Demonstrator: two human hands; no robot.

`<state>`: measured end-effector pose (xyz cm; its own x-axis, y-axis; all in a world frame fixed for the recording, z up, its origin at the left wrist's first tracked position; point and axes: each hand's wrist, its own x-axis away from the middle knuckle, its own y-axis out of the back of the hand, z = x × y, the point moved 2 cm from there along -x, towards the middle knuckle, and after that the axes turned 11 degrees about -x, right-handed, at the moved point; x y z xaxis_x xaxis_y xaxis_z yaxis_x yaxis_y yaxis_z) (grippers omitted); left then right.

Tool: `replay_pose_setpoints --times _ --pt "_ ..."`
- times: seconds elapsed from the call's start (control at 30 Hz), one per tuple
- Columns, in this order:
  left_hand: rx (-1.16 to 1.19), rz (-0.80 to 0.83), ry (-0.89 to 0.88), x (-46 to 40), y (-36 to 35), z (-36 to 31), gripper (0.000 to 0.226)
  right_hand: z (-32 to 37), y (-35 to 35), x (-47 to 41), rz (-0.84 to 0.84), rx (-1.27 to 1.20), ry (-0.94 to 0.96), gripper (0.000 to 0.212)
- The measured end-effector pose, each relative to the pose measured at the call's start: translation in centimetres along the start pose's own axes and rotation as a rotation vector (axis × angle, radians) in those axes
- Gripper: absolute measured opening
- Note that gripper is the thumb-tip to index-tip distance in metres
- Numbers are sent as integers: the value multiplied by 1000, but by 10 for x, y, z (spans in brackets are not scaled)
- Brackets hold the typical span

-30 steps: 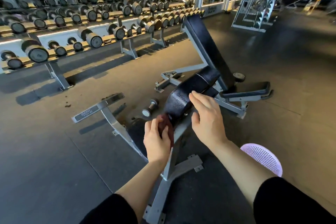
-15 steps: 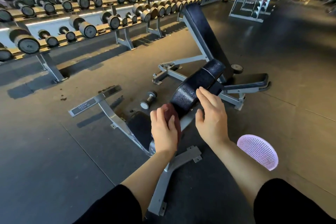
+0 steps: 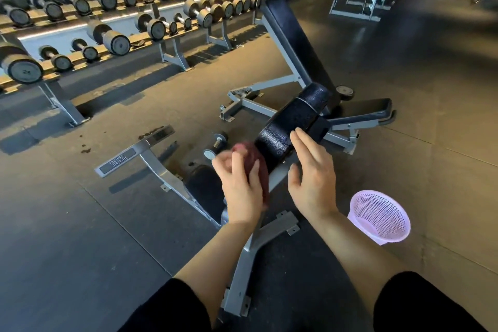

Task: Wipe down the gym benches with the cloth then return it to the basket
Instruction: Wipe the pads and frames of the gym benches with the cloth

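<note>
Two hands are at work on the near bench. My left hand [image 3: 241, 186] has its fingers curled round a bunched dark-red cloth [image 3: 253, 160], holding it against the lower end of the black textured vinyl pad [image 3: 291, 127] of the grey steel-framed bench [image 3: 250, 248] in front of me. The hand is a little blurred. My right hand [image 3: 312, 170] lies with fingers straight and close together along the right edge of that same pad, thumb apart and pointing left below it; it holds nothing.

The pad runs up and away from me toward the right. Below it a second small black pad [image 3: 204, 186] sits on the same frame, whose grey foot bar with a label plate [image 3: 118, 163] reaches out to the left.

The pale lilac perforated plastic basket [image 3: 382, 214] stands on the dark rubber floor [image 3: 67, 237] to my right, just beside my right forearm and apart from the bench. I see nothing in it.

Behind the near bench stands a second bench with a long black inclined backrest [image 3: 293, 40] and a flat black seat [image 3: 374, 105]. One small chrome-handled dumbbell [image 3: 215, 144] lies on the floor just left of the cloth. Along the left wall runs a long rack of dark round dumbbells [image 3: 107, 38].
</note>
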<state>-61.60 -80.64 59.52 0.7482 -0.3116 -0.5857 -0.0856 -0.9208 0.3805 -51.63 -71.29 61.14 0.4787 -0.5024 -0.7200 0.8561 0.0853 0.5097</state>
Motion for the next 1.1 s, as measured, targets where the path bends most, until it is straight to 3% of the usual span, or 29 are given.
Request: replay_pose_setpoints --times 0.07,0.13,0.23,0.33,0.5,0.6,0.73,0.83,0.93,1.0,1.1 --pt "31 0 -198 -19 1 -22 28 1 0 -1 -4 -10 10 60" --pt "2 124 -387 -36 -6 -40 30 3 0 -2 -20 -23 37 52" --pt "-90 152 -508 -42 -17 -36 28 4 3 -3 -31 -2 71 52" --pt "-104 76 -465 -23 -15 -10 31 2 3 -3 -8 35 62 62" --pt "-20 25 -180 -2 -7 10 36 0 0 1 -18 47 31 59" --pt "16 -6 -240 -21 -13 -13 21 -1 -1 1 -19 35 19 58" --pt "-19 112 -309 -11 -24 6 28 -1 -2 1 -7 52 24 58" --pt "-64 195 -151 11 -23 44 46 0 -3 0 -19 50 16 61" --pt "-21 108 -49 15 -14 40 46 1 -3 1 -20 59 17 61" --pt "37 64 -139 6 -14 18 36 3 -4 1 -23 53 5 60" --pt "60 133 -213 -5 -22 4 31 6 -4 3 -14 54 -19 62"
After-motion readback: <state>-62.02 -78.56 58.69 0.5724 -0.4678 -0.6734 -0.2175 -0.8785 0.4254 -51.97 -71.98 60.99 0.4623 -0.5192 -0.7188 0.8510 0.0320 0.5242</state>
